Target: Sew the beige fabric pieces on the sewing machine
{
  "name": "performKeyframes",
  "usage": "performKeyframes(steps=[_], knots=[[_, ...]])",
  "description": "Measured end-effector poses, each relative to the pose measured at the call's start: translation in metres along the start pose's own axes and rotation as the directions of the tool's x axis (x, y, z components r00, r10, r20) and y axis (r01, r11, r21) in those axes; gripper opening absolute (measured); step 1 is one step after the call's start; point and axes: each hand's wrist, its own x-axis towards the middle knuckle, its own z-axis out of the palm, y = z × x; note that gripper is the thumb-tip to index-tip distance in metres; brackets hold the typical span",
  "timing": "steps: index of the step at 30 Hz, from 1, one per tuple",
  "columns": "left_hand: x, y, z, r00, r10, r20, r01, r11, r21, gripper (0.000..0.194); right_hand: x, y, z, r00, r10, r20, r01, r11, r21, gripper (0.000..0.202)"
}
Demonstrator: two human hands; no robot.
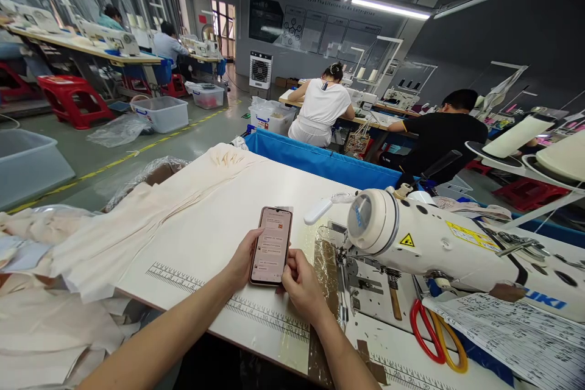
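A smartphone (271, 247) with a lit screen showing lines of text is held above the white sewing table (205, 228). My left hand (241, 261) grips it along the left edge, thumb at the screen's side and the other fingers hidden behind. At the lower right edge, my right hand (301, 285) has its fingers curled and thumb against the phone. Right of the hands stands a white sewing machine (425, 241). Pale cream fabric (150, 213) spreads over the table's left side.
Scissors with red and orange handles (427, 330) lie below the machine arm, beside a handwritten sheet (512, 323). A blue fabric bin (311, 155) runs along the table's far edge. Several people sit at other machines beyond. Plastic tubs (162, 114) and red stools (73, 100) stand on the floor.
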Motion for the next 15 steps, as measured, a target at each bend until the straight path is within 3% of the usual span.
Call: performKeyframes(steps=[15], knots=[[0.0003, -0.0011, -0.0038, 0.999, -0.033, 0.003, 0.033, 0.999, 0.006, 0.048, -0.0008, 0.0010, 0.0000, 1.000, -0.004, 0.018, 0.004, 1.000, 0.025, 0.016]])
